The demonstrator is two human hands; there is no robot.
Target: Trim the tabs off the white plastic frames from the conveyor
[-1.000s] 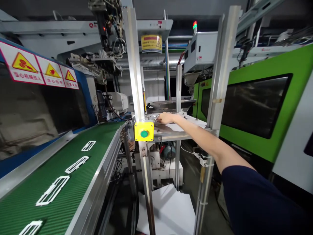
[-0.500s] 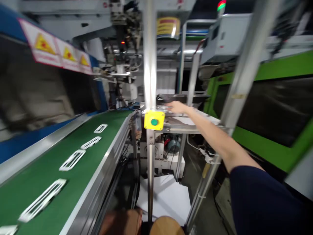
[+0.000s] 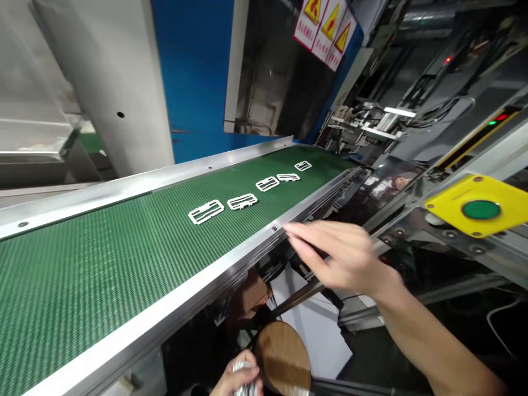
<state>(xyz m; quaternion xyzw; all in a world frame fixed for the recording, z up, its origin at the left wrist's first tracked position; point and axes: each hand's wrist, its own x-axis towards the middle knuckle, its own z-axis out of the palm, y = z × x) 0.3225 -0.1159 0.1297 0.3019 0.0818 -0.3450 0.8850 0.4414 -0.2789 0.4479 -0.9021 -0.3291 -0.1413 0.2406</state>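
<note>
My left hand (image 3: 236,379), low at the bottom edge, is closed around a small bundle of white slatted plastic pieces (image 3: 246,385); part of the bundle is cut off. My right hand (image 3: 344,253) hovers by the near metal rail of the conveyor, fingers stretched out, thumb slightly apart, nothing visible in them. Several white plastic frames with slots lie in a loose line on the green belt (image 3: 136,258). The closest white frame (image 3: 206,212) and a second frame (image 3: 242,202) lie left of my right fingertips, across the rail (image 3: 198,278).
A yellow box with a green button (image 3: 480,209) stands at the right on a metal post. Below are a round wooden stool top (image 3: 284,355), white sheets (image 3: 317,330) and a brown carton (image 3: 249,294). A blue machine (image 3: 196,71) borders the belt's far side.
The view has turned left and down towards the belt. My right hand has come back from the metal frame at the right to the conveyor rail. My left hand has come into view.
</note>
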